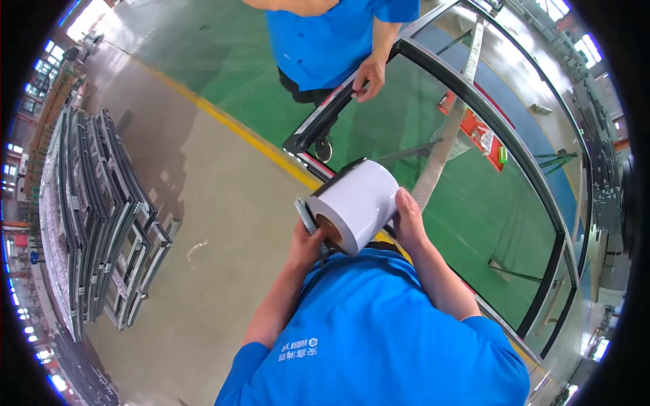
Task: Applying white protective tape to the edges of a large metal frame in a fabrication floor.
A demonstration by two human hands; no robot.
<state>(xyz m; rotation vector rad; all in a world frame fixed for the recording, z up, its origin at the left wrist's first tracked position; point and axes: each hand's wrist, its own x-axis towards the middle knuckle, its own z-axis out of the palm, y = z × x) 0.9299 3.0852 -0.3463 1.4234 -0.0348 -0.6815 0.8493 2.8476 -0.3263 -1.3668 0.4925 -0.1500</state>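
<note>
In front of my waist I hold a wide roll of white film (pixel 360 197) with a brown cardboard core, tilted, one open end facing my lower left. My left hand (pixel 309 242) grips that end, its thumb near the core. A slim grey pen-like tool (pixel 305 215) sticks up from the same hand; its exact kind I cannot tell. My right hand (pixel 409 216) presses on the roll's other end, with the thumb on top and the other fingers mostly hidden. Just beyond the roll lies the corner of a large black frame (pixel 298 143).
Across from me a person in a blue shirt (pixel 305 51) rests a hand (pixel 370 78) by the frame. Under the frame are a wrapped support bar (pixel 440 155) and a red tray (pixel 479 134). Several metal frames (pixel 101 216) stand stacked at left. A yellow line (pixel 223 122) crosses the floor.
</note>
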